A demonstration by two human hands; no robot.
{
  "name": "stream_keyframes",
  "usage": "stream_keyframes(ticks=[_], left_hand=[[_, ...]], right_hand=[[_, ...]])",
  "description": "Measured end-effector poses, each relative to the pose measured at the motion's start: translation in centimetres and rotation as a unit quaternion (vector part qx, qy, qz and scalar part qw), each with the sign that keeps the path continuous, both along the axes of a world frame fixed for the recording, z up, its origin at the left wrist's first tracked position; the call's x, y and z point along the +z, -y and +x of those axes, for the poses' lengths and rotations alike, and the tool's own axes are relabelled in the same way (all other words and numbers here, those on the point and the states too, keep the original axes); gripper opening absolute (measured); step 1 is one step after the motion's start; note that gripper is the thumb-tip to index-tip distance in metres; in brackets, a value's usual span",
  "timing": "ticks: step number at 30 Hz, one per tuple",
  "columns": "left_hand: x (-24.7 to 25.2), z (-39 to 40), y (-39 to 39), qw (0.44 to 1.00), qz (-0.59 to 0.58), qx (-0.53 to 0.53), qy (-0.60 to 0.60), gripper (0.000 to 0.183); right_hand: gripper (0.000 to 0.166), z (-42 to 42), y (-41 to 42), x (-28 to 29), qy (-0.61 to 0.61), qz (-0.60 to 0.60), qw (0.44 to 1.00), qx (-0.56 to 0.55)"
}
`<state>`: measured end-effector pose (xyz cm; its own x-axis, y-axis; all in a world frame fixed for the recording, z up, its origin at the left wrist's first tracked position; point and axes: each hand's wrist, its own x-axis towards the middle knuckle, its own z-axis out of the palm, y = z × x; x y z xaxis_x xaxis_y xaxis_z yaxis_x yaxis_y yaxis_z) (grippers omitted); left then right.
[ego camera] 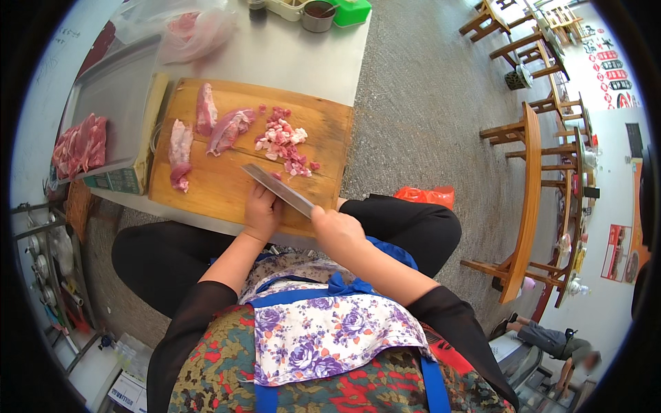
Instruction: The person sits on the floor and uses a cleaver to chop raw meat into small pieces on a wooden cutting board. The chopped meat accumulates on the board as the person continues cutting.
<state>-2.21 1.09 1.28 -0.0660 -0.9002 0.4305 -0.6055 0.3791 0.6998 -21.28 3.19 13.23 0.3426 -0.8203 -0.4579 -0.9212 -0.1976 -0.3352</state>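
Observation:
My right hand (335, 229) grips the handle end of a cleaver (279, 190), its blade slanting up and left over the wooden cutting board (217, 180). Close under the blade, my left hand (262, 209) rests with curled fingers at the board's near part; a small bit of meat (276, 176) shows beside the blade, and whether the fingers hold any meat is hidden. Diced meat (281, 139) lies heaped at the board's right. Further left are a strip of meat (206, 111), a thicker piece (230, 130) and a long pale piece (181, 149).
Left of the board, a metal tray (116, 103) holding raw meat (81, 146) sits on a digital scale (121, 179). Plastic bags with meat (188, 31) lie beyond. A metal pot (317, 18) and green container (352, 11) stand at the table's far edge. Another person (563, 346) is at lower right.

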Motion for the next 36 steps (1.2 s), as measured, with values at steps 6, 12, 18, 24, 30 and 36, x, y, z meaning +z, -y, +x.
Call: stream_keyframes(ticks=[6,12,18,24,30,36], left_hand=[[0.2,-0.1,0.2,1.0,0.024,-0.004,0.01,0.024],[1.7,-0.7,0.1,0.975,0.118,0.09,-0.165,0.019],[1.1,0.6,1.5,0.992,0.116,0.037,0.023,0.021],[2.6,1.4,3.3,0.938,0.332,-0.029,-0.091,0.02],[4.7,3.5,3.0,0.814,0.392,0.012,-0.429,0.029],[2.9,2.1,1.1,0.809,0.327,0.055,-0.485,0.02]], right_hand=[[0.014,-2.1,-0.8,0.3,0.0,0.013,1.0,-0.009],[0.025,-6.9,2.0,1.4,0.104,-0.044,0.991,-0.075],[0.021,-5.6,2.2,1.4,0.397,0.027,0.871,-0.289],[0.018,-6.0,0.4,0.9,0.41,0.026,0.864,-0.291],[0.025,-5.5,-1.1,1.4,0.365,0.035,0.876,-0.315],[0.023,-5.4,-2.2,-0.6,0.382,-0.017,0.882,-0.275]])
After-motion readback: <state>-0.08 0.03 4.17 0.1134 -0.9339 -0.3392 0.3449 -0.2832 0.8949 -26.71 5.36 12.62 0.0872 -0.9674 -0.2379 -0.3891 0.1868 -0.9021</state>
